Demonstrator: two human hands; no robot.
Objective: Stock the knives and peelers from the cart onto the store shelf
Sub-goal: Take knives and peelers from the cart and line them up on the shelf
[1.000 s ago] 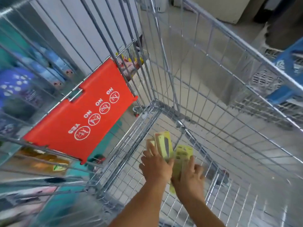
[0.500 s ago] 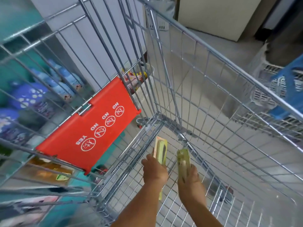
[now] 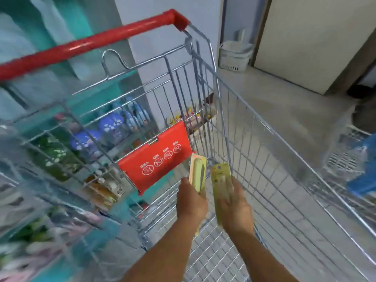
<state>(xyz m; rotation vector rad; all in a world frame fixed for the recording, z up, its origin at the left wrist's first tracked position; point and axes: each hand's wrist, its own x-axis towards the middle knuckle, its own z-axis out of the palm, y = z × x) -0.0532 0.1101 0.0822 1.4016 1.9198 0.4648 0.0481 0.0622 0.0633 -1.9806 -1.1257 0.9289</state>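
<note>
**A:** What have I got in each hand here?

**B:** Low centre of the frame, both hands sit inside the wire cart (image 3: 264,151). The left hand (image 3: 191,202) is wrapped shut around the lower end of a carded pack (image 3: 197,173), pale yellow-green with a dark blade shape showing through, so I'd call it a knife pack. The right hand (image 3: 237,210) is closed on a second green pack (image 3: 220,180); motion blur keeps me from saying whether that one is a knife or a peeler.

**A:** Why grip them by the bottom edge?

**B:** My guess is that it leaves the top of each card free. Packs like these usually hang or stand by the top, so holding low would make shelving easier. It also keeps the two cards upright and apart, just beside each other, not overlapping.

**A:** One in each hand rather than a stack?

**B:** Probably so each can be placed separately without shuffling.

**A:** Where's the shelf?

**B:** At the left of the frame, teal, seen through the cart's wires behind the red child-seat flap (image 3: 156,157) and below the red handle (image 3: 91,42). It is blurred; I can make out blue and green goods, nothing finer.

**A:** Anything left in the cart?

**B:** On the visible basket floor at lower right I see nothing more.
</note>
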